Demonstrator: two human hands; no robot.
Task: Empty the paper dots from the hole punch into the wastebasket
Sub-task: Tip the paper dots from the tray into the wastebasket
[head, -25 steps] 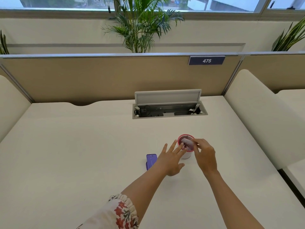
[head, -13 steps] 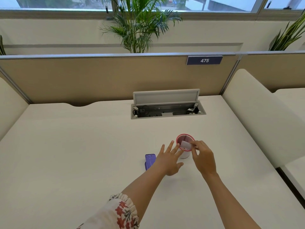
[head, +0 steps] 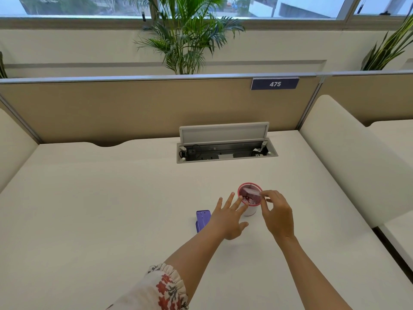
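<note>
A small pink mesh wastebasket (head: 248,185) stands on the white desk (head: 100,209). My right hand (head: 278,214) pinches a pale translucent tray (head: 252,193), the punch's dot cover, and holds it tilted over the basket's mouth. Paper bits show inside the basket. My left hand (head: 228,217) is spread, with its fingertips against the basket's near left side and nothing in its grasp. The purple hole punch (head: 202,218) lies on the desk just left of my left hand, partly hidden by it.
An open cable box (head: 225,151) with a raised lid sits in the desk behind the basket. A tan partition (head: 134,108) bounds the far edge. A padded cream divider (head: 348,157) runs along the right side.
My right hand has lowered the translucent tray from above the basket's rim into its mouth and shifted it slightly. My left hand has stayed against the basket.
</note>
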